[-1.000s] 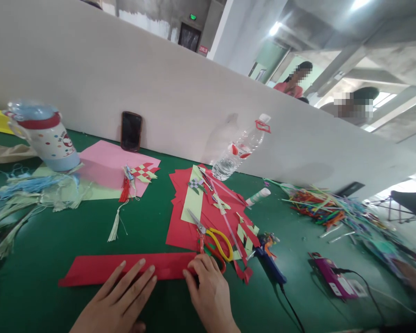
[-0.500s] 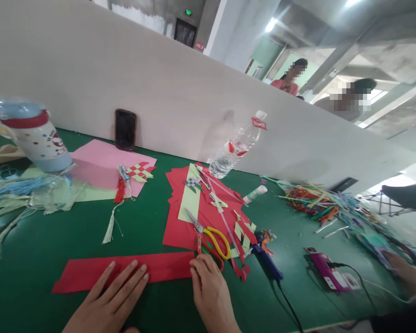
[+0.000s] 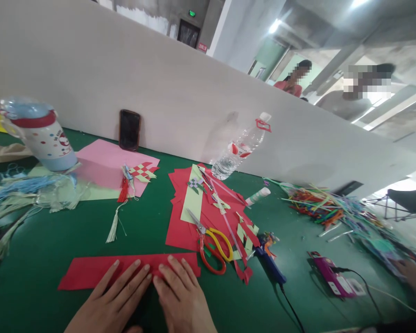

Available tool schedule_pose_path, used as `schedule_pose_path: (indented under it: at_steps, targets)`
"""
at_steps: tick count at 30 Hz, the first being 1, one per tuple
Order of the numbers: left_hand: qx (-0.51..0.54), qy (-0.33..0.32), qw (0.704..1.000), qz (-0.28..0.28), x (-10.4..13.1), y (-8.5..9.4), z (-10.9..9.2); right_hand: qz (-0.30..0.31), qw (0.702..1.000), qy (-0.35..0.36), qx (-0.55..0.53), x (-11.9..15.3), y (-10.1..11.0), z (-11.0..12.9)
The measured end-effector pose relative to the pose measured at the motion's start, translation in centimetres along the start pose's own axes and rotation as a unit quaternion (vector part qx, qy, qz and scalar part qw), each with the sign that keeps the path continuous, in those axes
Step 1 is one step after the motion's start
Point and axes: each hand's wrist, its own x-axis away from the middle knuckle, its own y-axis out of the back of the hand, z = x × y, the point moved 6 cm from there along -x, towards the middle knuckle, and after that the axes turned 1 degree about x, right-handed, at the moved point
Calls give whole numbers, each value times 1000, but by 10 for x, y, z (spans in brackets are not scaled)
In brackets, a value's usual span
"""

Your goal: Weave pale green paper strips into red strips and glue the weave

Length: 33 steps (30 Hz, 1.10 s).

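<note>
A folded strip of red paper (image 3: 85,273) lies lengthwise on the green table near me. My left hand (image 3: 114,296) rests on its middle with the fingers stretched out flat. Close beside it, my right hand (image 3: 182,291) presses on the right part of the strip, its fingers laid out and slightly bent. Just past the strip's right end are scissors (image 3: 211,243) with yellow and red handles, blades apart, partly on a stack of red paper sheets (image 3: 180,226). A pale green strip (image 3: 192,203) lies on that stack.
Behind stand a tumbler (image 3: 52,138), a phone (image 3: 129,130) and a water bottle (image 3: 241,148). A blue glue gun (image 3: 272,266), a purple power bank (image 3: 331,275) and colourful strips (image 3: 315,206) lie rightward. Tassels (image 3: 31,185) are at left. Another person's hand (image 3: 411,277) is at far right.
My right hand has moved left from the strip's right end onto its upper face, near my left hand. My left hand stays flat on the paper. The view has shifted slightly.
</note>
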Motion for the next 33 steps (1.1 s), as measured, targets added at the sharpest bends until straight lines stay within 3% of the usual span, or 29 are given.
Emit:
schedule_pose_path:
  at_steps: [4,9,18,22,27,33]
  targets:
    - [14,2,1000,-5,0,0,0,19,1000,12,11,14,-23,3]
    - [30,14,999,4,5,-1,4,54,999,3,3,20,-25,0]
    - [-17,73,995,65,64,-13,43,111,994,8,-9,16,-23,0]
    - [-34,103,992,62,78,-11,56,113,993,-7,-17,13,-18,-1]
    - [-50,143,987,50,78,-5,61,122,991,-23,-40,5,-13,-1]
    - [13,130,985,112,57,-10,57,96,986,-106,-86,-1,-10,-8]
